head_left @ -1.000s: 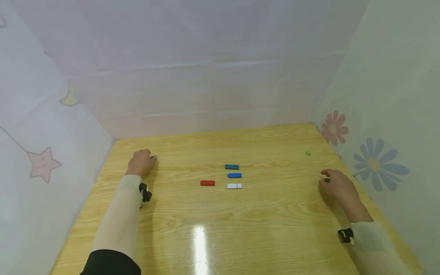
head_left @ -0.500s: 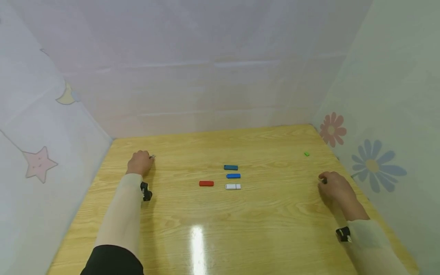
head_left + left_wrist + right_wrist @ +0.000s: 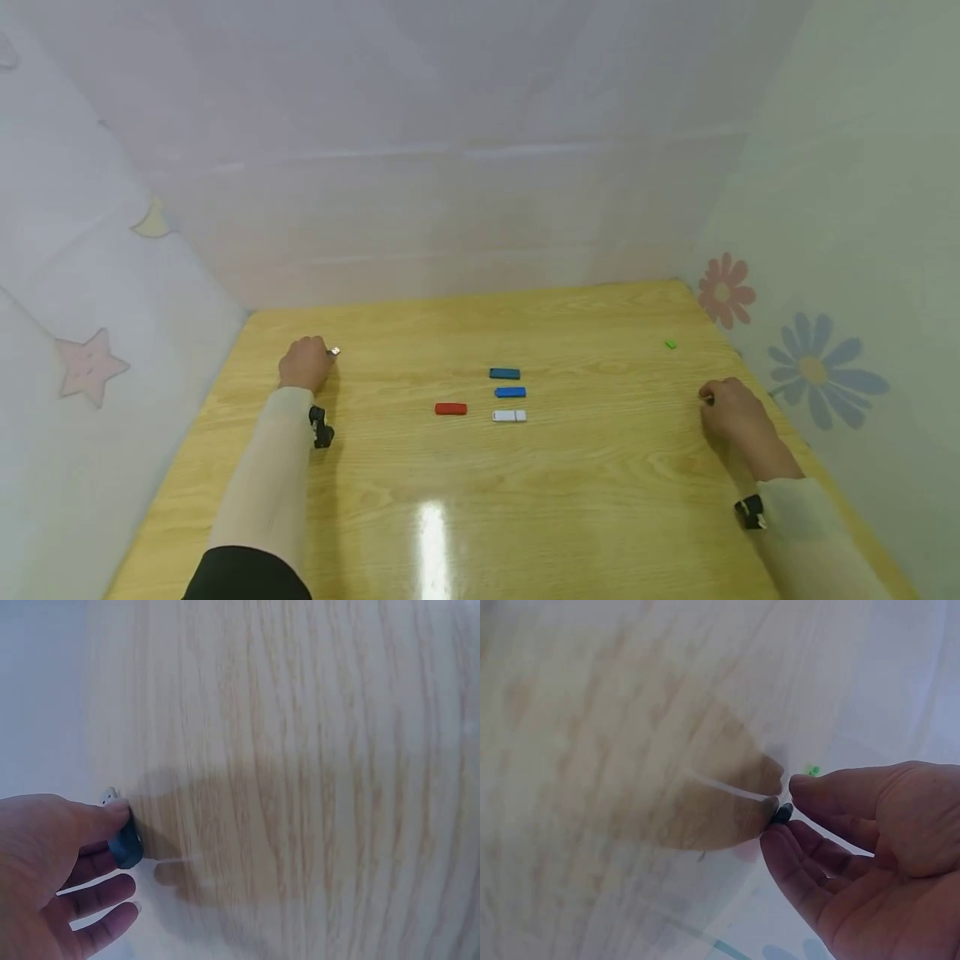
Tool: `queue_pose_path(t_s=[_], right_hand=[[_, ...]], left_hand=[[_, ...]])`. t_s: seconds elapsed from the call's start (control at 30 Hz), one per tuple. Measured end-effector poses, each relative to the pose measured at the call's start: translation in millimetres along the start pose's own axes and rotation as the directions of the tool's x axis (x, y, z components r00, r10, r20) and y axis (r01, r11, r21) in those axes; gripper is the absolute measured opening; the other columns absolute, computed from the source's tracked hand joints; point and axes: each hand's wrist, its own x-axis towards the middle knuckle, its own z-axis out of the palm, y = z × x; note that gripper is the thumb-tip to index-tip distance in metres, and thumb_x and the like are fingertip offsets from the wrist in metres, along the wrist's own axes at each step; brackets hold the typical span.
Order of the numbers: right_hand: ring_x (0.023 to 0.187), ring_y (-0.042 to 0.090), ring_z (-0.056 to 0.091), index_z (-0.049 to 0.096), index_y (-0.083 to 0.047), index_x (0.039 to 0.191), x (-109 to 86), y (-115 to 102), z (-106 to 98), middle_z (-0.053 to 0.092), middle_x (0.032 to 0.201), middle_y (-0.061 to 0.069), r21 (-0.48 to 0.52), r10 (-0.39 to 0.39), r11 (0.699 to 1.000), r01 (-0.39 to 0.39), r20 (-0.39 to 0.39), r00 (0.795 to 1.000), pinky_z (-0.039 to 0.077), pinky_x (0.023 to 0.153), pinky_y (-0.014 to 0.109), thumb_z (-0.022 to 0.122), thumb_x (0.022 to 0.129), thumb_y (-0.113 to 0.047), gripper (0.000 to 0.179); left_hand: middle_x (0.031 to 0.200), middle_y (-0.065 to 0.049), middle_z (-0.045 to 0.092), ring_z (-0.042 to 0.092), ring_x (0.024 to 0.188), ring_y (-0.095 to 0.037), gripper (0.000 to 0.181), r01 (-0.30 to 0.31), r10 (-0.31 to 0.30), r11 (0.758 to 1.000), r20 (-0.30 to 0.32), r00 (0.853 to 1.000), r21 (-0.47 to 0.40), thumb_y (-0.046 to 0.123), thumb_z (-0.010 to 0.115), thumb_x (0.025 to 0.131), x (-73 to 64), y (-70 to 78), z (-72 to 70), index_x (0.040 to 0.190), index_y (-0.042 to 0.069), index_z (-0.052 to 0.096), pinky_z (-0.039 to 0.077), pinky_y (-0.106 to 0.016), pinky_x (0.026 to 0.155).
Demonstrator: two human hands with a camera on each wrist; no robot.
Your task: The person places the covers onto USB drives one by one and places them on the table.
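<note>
At the far left of the table, my left hand (image 3: 303,365) pinches a teal USB stick (image 3: 126,849) between thumb and fingers. Its metal plug (image 3: 334,351) points out past the fingertips. On the right side, my right hand (image 3: 737,410) has its thumb and fingers curled round a small dark object (image 3: 782,814), low over the wood. Most of that object is hidden by the hand in the head view. Mid-table lie a red USB stick (image 3: 451,409), a white USB stick (image 3: 509,416), a blue one (image 3: 510,392) and a dark teal one (image 3: 505,373).
A small bright green item (image 3: 671,344) lies beyond my right hand. The wooden table (image 3: 420,467) meets a pale sheet (image 3: 480,225) at the back. Printed sheets with a star (image 3: 93,367) and flowers (image 3: 813,368) line its sides.
The fingers of my right hand have drawn in closer round the small dark object. My left hand stays in place with the USB stick. The whole head view shifts slightly.
</note>
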Motion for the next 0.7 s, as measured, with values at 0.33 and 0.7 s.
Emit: queue_pose_path(t_s=[0.33,0.7], right_hand=[[0.111,0.061,0.048,0.058,0.020,0.118,10.7,12,-6,0.051,0.120,0.044,-0.016,-0.007,1.000,0.008,0.054,0.999,0.045,0.093,0.066,0.052,0.094,0.001,0.031],[0.084,0.038,0.058,0.055,0.008,0.099,14.4,17,-13,0.061,0.095,0.026,0.019,0.014,1.000,-0.016,0.089,0.996,0.049,0.070,0.048,0.058,0.095,-0.005,0.014]], left_hand=[[0.082,-0.018,0.069,0.058,0.060,-0.024,0.026,0.015,-0.015,0.999,0.010,1.000,-0.045,0.016,0.057,0.103,-14.7,6.0,-11.6,0.102,-0.007,0.067,0.047,-0.037,0.051],[0.104,-0.025,0.069,0.066,0.076,-0.029,0.027,-0.043,0.039,0.994,-0.038,0.999,-0.101,0.016,0.057,0.105,-23.7,19.9,-8.8,0.116,-0.008,0.061,0.055,-0.042,0.063]])
